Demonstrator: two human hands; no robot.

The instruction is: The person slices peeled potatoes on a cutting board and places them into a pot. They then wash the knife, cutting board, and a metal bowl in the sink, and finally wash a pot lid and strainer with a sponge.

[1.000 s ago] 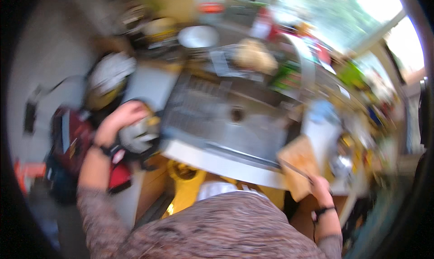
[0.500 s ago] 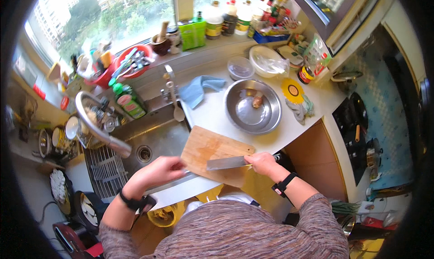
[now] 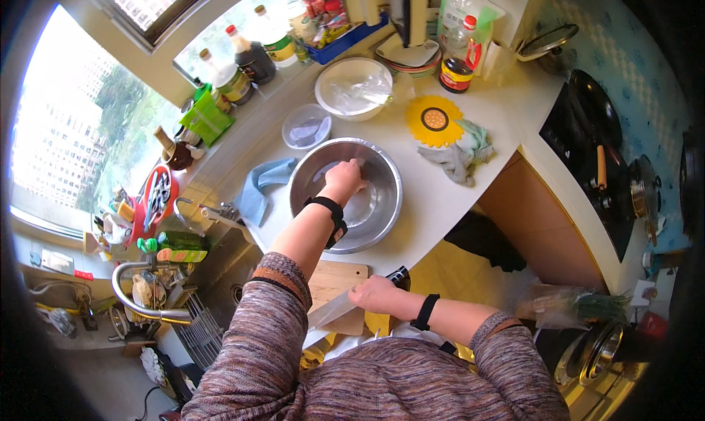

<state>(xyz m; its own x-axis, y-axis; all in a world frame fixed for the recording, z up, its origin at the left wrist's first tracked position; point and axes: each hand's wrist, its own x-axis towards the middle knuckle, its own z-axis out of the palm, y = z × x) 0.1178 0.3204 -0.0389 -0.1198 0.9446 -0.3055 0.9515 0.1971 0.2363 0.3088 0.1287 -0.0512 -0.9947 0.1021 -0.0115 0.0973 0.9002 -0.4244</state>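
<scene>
My left hand reaches down inside a wide steel bowl, its fingers curled together. Whatever they close on is hidden beneath the hand, and the brown lump from before does not show apart from it. In my right hand is a kitchen knife, gripped by its dark handle with the blade pointing left. That blade lies low over a wooden cutting board at the counter's front edge. My left sleeve covers part of the board.
Left of the bowl lie a blue cloth and a clear plastic tub. Behind is a white basin with plastic bags. To the right are a sunflower mat, a grey-green rag and a sauce bottle. A tap arches over the sink.
My left hand has gone from beside the cutting board into the steel bowl, where the brown lump lay. The right hand keeps hold of the knife. The view has swung right.
</scene>
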